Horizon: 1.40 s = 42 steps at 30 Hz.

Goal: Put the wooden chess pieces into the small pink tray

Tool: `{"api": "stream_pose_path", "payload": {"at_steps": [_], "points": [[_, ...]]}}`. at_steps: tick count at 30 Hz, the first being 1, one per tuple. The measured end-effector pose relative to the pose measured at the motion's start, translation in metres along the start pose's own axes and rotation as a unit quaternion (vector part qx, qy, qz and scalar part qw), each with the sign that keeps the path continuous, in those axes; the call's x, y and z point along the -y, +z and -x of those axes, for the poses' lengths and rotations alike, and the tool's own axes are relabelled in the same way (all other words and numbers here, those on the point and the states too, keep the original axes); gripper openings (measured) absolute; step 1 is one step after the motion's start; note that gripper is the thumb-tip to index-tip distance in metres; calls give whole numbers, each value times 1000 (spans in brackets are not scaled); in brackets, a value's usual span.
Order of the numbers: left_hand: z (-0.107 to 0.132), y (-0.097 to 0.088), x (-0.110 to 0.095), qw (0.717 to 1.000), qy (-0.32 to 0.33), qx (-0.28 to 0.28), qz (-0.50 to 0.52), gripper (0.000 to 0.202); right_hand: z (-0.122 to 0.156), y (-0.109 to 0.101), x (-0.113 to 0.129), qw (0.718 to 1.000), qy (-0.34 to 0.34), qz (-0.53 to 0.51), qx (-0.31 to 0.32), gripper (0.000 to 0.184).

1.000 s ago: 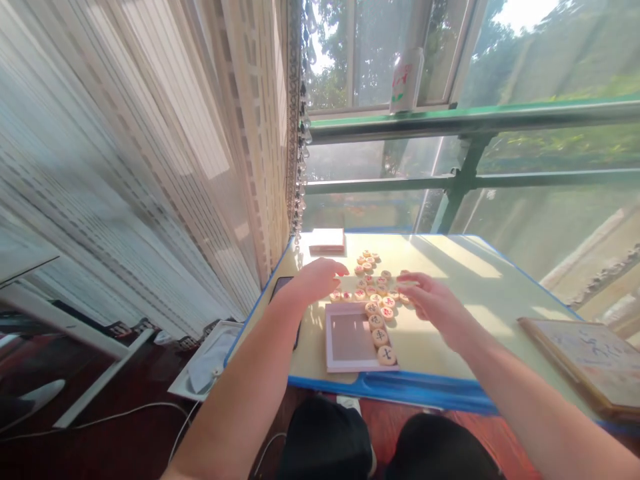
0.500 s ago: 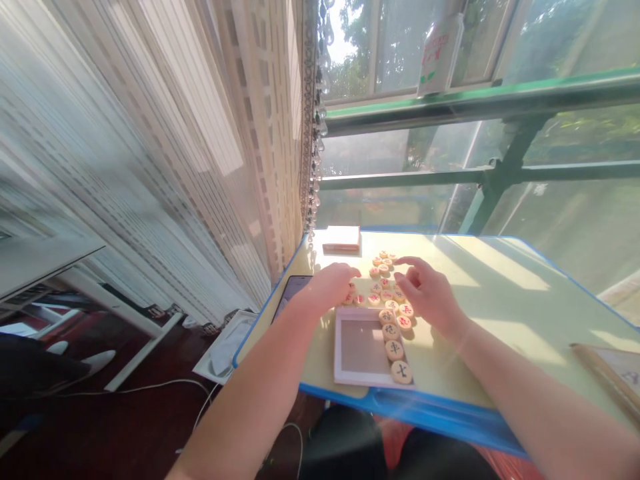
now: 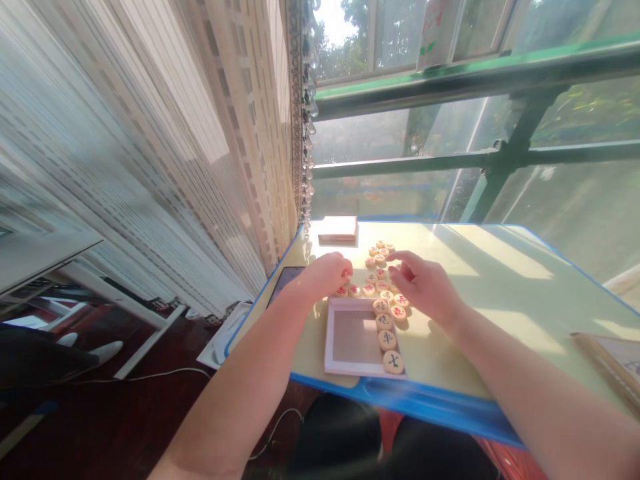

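Observation:
My left hand (image 3: 327,275) is over the left side of the scattered xiangqi pieces, its fingers curled inward. What lies within its fingertips, if anything, is hidden. Just below it are red-marked pieces (image 3: 354,290). On the right, my right hand (image 3: 423,283) hovers by the pieces with thumb and index finger apart, holding nothing visible. A far cluster of pieces (image 3: 381,252) lies by its index fingertip. Nearer me is a shallow white box (image 3: 330,343), with black-marked pieces (image 3: 387,340) lined up along its right side.
The cream table (image 3: 480,267) has a blue rim. A small pale box (image 3: 339,229) sits at its far left, and a phone (image 3: 284,283) lies partly behind my left arm. A wood-edged board (image 3: 610,363) is at the right. Curtains hang on the left.
My left hand's fingers have curled in from a more stretched pose. My right hand keeps nearly the same pose. The whole view has shifted slightly.

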<state>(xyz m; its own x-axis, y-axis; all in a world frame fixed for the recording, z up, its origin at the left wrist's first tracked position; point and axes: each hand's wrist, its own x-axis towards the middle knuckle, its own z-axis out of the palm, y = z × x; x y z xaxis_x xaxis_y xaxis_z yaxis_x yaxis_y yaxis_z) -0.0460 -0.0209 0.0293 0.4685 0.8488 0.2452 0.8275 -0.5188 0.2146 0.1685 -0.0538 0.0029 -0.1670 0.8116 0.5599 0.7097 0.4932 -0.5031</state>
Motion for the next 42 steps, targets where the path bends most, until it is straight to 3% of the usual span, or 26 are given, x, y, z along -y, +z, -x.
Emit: {"api": "stream_pose_path", "payload": {"at_steps": [2,5,11,18,27,33,38,42], "points": [[-1,-2,-2,1000,-5,-4,23,13,0,1,0,1000,-14,16,21,24],[-1,-7,-6,989,-27,-30,139,18,1,2,1,998,-25,37,44,24],[2,-16,-20,922,-87,13,376,27,2,3,3,997,-65,26,43,29],[4,-18,-28,878,-109,55,463,28,2,3,4,996,-82,-37,17,26],[7,-23,-28,884,-77,76,454,31,2,1,7,994,-91,-56,10,23],[9,-26,-31,879,-47,55,472,39,1,-4,8,995,-35,-94,21,29],[7,-20,-27,896,-35,34,441,37,0,0,11,992,14,-118,38,29],[5,-16,-25,905,-54,49,419,39,0,4,8,985,36,-161,56,29]]}}
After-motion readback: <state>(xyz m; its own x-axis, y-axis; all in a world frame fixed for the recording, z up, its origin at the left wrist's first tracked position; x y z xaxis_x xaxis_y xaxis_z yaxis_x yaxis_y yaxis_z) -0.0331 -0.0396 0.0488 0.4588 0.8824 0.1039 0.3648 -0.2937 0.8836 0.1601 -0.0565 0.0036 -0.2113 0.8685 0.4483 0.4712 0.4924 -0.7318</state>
